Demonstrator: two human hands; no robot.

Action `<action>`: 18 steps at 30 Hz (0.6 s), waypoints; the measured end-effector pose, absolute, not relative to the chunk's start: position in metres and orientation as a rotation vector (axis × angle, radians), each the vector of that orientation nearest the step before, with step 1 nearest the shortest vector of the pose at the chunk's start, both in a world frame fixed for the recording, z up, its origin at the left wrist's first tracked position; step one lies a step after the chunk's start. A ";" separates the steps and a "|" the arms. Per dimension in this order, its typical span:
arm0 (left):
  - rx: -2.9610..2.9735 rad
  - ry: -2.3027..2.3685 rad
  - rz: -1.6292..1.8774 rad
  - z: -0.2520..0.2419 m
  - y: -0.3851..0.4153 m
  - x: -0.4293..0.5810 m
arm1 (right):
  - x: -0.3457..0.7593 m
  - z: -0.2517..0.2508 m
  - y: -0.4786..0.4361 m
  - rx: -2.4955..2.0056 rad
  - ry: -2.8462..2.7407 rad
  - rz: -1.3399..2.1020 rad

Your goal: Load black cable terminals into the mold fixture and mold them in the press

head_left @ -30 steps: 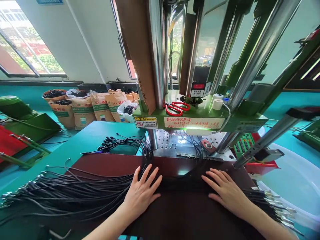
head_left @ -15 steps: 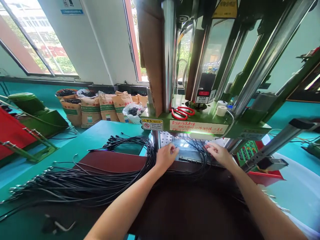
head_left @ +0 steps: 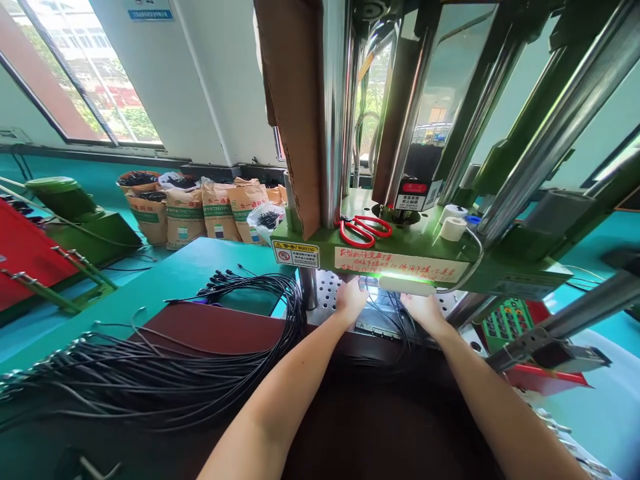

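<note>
Both my hands reach under the green press plate [head_left: 320, 257], one at each side of a metal mould [head_left: 376, 331]. My left hand [head_left: 351, 300] is at the mould's left side, with its fingertips largely hidden below the plate. At the right side, my right hand [head_left: 424, 310] has its fingers pointing inward, close to the mould; their tips are too unclear to show a grip. Thin black cables [head_left: 400, 320] run across the mould between my hands and hang over its front edge.
A large bundle of black cables [head_left: 200, 370] lies to the left on a brown board [head_left: 220, 325]. Red-handled scissors [head_left: 364, 231] and white rolls [head_left: 453, 229] rest on the press plate. Steel columns [head_left: 334, 120] rise from it. Paper sacks [head_left: 183, 217] stand by the wall.
Both my hands have moved forward, deeper under the press plate, and closer together. My view has shifted nearer to the press.
</note>
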State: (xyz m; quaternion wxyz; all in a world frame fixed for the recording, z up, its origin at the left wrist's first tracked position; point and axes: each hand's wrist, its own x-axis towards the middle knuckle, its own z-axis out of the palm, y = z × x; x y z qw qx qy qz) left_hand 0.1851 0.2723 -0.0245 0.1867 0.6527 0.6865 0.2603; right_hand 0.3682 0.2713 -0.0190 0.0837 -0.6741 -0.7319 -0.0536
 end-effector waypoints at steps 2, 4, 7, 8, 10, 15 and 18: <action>1.900 1.956 0.698 -0.027 0.271 0.185 | 0.368 -0.023 0.273 -1.990 -2.168 -0.201; 1.967 1.968 0.652 -0.029 0.270 0.186 | 0.368 -0.027 0.274 -1.980 -2.154 -0.227; 2.052 1.988 0.587 -0.027 0.270 0.186 | 0.368 -0.030 0.273 -1.978 -2.159 -0.235; 2.072 1.998 0.570 -0.026 0.271 0.186 | 0.368 -0.029 0.272 -1.976 -2.166 -0.232; 2.103 2.020 0.540 -0.021 0.271 0.187 | 0.368 -0.025 0.270 -1.967 -2.179 -0.226; 2.190 2.026 0.520 -0.012 0.265 0.199 | 0.361 -0.012 0.264 -1.936 -2.226 -0.193; 2.231 1.999 0.498 -0.014 0.261 0.206 | 0.354 -0.009 0.263 -1.916 -2.281 -0.158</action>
